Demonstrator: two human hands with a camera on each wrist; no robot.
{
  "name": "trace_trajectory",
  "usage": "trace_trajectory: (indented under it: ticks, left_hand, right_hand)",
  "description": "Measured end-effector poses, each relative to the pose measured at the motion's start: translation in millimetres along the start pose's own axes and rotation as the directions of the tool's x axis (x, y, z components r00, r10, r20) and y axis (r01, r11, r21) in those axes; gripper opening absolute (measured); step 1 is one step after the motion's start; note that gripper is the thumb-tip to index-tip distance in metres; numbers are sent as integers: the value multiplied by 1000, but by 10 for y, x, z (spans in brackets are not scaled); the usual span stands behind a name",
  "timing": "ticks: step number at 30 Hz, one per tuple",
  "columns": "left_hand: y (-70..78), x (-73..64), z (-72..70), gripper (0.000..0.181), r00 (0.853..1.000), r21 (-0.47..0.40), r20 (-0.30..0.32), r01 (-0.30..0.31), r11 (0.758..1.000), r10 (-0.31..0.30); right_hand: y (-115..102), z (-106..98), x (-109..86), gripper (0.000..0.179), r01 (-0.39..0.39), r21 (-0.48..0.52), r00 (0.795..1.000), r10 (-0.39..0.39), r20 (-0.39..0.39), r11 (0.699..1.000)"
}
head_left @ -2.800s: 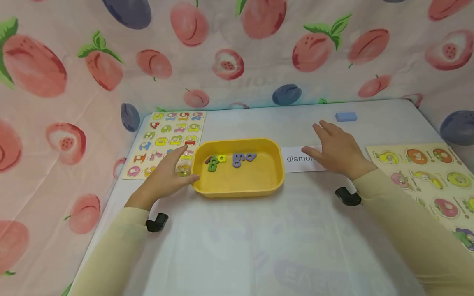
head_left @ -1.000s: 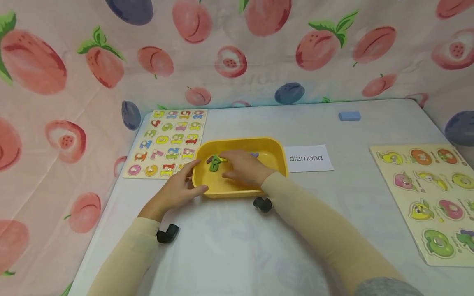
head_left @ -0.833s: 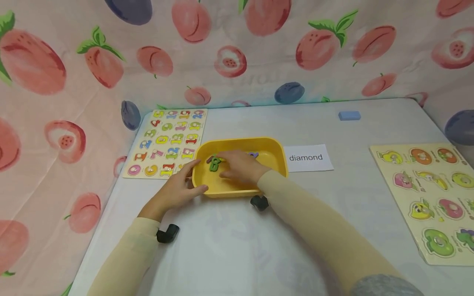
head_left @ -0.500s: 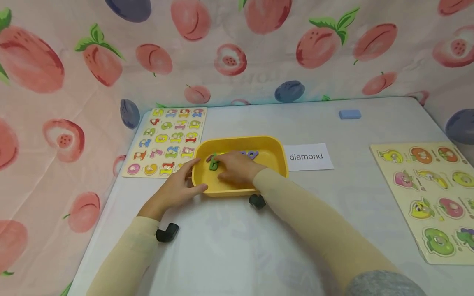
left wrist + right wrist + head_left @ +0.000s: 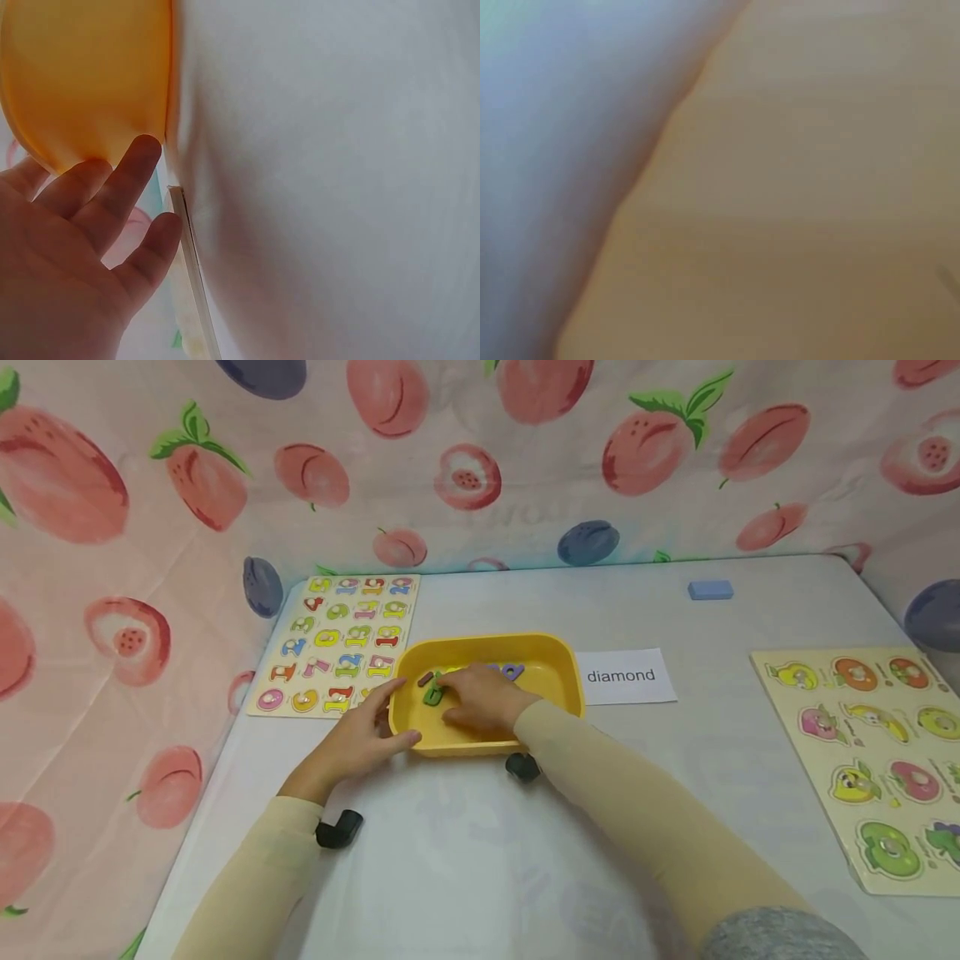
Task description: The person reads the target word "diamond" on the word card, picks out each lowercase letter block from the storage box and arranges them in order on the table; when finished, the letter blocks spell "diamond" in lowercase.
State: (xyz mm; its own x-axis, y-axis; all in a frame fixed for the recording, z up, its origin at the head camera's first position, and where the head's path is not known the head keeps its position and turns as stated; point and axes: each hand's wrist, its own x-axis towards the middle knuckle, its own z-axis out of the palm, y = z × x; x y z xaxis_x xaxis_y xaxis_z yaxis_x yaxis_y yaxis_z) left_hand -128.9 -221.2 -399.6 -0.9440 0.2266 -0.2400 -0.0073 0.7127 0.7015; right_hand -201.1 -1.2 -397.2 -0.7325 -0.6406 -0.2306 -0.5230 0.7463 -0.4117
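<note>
A yellow tray (image 5: 540, 693) holds small coloured letter pieces. At its left end my left hand (image 5: 362, 739) touches the outer wall, fingers spread and thumb by the near rim; the left wrist view shows several fingers of the hand (image 5: 82, 232) extended against the tray (image 5: 90, 75). My right hand (image 5: 486, 697) reaches inside, its index fingertip at a green letter (image 5: 432, 695) and its thumb apart from it. Beside that letter lies a brown piece (image 5: 425, 678). A yellow letter (image 5: 454, 672) and purple letters (image 5: 513, 672) are partly covered by the right hand. The right wrist view is too blurred to show fingers.
Right of the tray lies a white card (image 5: 630, 677) reading "diamond". A number puzzle board (image 5: 330, 647) is at the back left, a fruit puzzle board (image 5: 862, 760) at the right. A blue block (image 5: 710, 590) sits at the back right. Fruit-print cloth (image 5: 517, 485) hangs behind the table.
My right hand has come from above the card into the tray, then slightly left to the green letters. The green and brown pieces have shifted apart. My left hand has settled against the tray.
</note>
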Motion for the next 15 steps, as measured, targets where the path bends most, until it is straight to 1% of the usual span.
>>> trace_trajectory:
  ticks: [6,11,15]
  left_hand:
    - [5,2,4,92,1000,10,-1,2,1000,-2]
    - [7,1,3,92,1000,11,1,15,1000,-15]
    - [1,3,3,92,1000,14,-1,22,1000,-22]
  right_hand:
    - [3,-34,-75,51,-13,-4,1000,13,4,1000]
    - [-5,-54,-125,49,-20,0,1000,20,23,1000]
    - [-7,-62,-148,43,-15,4,1000,15,22,1000]
